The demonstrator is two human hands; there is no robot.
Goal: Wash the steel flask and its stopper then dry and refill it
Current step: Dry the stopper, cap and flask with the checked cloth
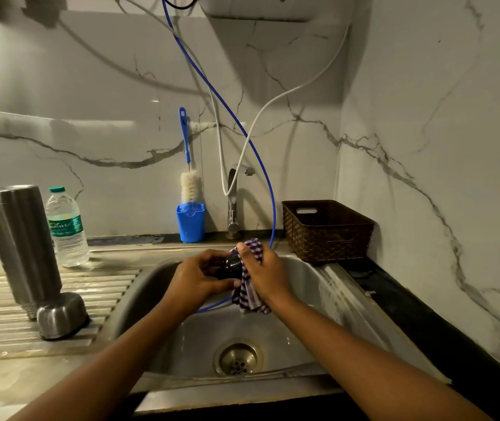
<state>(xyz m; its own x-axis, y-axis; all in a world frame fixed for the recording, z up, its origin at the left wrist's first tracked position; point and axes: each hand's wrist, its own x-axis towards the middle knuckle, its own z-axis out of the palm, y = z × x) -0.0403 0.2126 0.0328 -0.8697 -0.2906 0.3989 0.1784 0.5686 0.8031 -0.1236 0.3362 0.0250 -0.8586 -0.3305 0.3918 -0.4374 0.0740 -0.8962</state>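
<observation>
Over the sink basin (300, 314), my left hand (200, 275) grips a small black stopper (230, 266). My right hand (265, 268) holds a purple-and-white checked cloth (250, 294) wrapped against the stopper's right side. The tall steel flask (19, 244) stands upside down on the ribbed drainboard (103, 287) at the left. Its steel cup lid (62, 314) sits upside down in front of it. A plastic water bottle (66, 229) with a green cap stands just behind the flask.
A tap (235, 196) rises behind the basin. A blue holder (190, 221) with a bottle brush (188, 177) stands left of it. A brown basket (327, 230) sits at the back right. A blue hose (261, 165) and a white hose (221, 147) hang down into the sink.
</observation>
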